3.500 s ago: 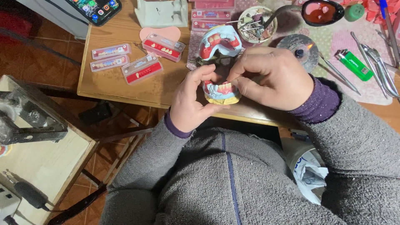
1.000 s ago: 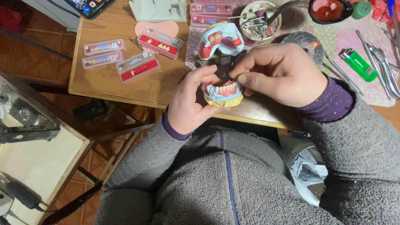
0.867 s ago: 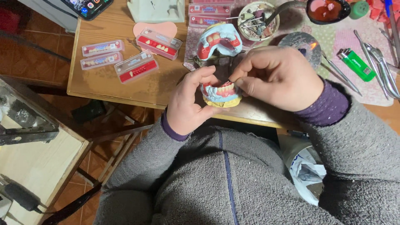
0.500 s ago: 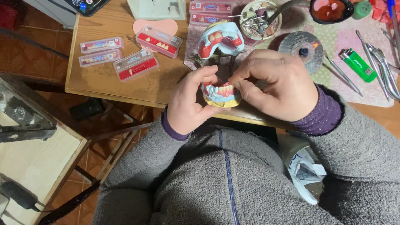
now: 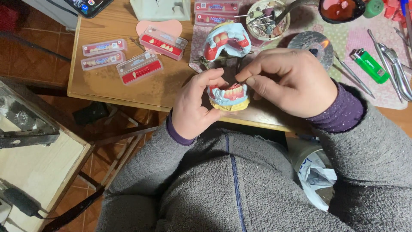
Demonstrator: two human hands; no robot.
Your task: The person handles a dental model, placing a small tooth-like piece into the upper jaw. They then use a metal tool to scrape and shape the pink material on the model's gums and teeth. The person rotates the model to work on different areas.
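A dental model [image 5: 229, 95] is held over the table's [image 5: 128, 86] near edge.

The model is gripped by the left hand [image 5: 195, 107], thumb and fingers curled around its side; the right hand [image 5: 292, 81] is pinched at its top, fingertips [image 5: 244, 77] on the teeth. A second model [image 5: 226, 41] is seen just behind, tooth cards [image 5: 139, 66] toward the left edge, a green lighter [image 5: 370, 65] near the right edge.

The person wears a grey fleece top of nubbly, pilled cloth, with a thin dark blue line of stitching or zip running down the chest. Under it, purple ribbed cuffs show at both wrists. The left hand [image 5: 194, 107] and the right hand [image 5: 294, 83] are bare, without gloves.
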